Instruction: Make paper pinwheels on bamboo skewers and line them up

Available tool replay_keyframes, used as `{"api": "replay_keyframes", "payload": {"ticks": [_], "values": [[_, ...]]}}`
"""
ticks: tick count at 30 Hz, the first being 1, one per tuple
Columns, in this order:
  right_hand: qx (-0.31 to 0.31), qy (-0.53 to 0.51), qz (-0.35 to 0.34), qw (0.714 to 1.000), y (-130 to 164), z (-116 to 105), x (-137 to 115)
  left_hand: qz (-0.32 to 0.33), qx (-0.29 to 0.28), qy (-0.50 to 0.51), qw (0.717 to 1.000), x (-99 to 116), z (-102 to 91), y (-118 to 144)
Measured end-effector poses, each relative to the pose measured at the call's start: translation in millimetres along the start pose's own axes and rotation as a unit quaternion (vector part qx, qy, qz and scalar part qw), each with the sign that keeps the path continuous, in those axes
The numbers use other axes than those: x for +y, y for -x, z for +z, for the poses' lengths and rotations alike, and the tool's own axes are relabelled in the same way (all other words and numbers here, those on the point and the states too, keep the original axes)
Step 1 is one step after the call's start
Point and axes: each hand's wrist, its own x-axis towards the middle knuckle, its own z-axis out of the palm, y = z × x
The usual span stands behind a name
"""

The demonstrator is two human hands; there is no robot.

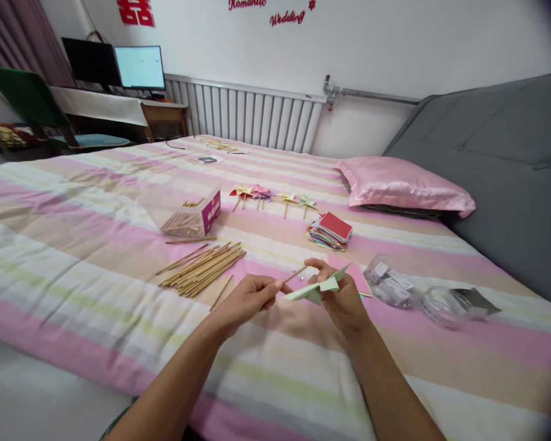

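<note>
Pale-green paper pinwheel (319, 288) sits pinched in right hand (344, 297) while left hand (248, 298) grips its unfixed stick (290, 277); five finished pinwheels (272, 196) lie on the bed (96, 245).

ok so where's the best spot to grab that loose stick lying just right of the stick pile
Grip the loose stick near its middle, coming straight down from above. It lies flat on the bedspread, slanted, apart from the stick pile, so both long sides are free for a thumb-and-finger pinch. The left hand is nearest, but it already holds a stick.
</note>
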Motion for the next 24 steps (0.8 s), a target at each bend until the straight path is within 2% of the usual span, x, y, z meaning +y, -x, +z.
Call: {"api": "replay_keyframes", "payload": {"ticks": [6,10,13,24], "values": [[0.035,-0.023,-0.042,0.998,2.6,16.2,4.2,0.047,0.032,0.031,0.998,1.9,4.1,-0.3],[0.034,-0.015,-0.096,0.995,8.1,27.5,0.7,0.063,0.008,0.058,0.996,0.5,4.4,-0.4],[0.041,-0.015,-0.110,0.993,12.1,33.1,-2.0,0.070,-0.009,0.072,0.995,-2.1,4.4,-0.4],[0.103,0.029,-0.197,0.975,21.8,44.6,-0.4,0.072,-0.032,0.104,0.991,-6.9,7.9,-1.8]]}}
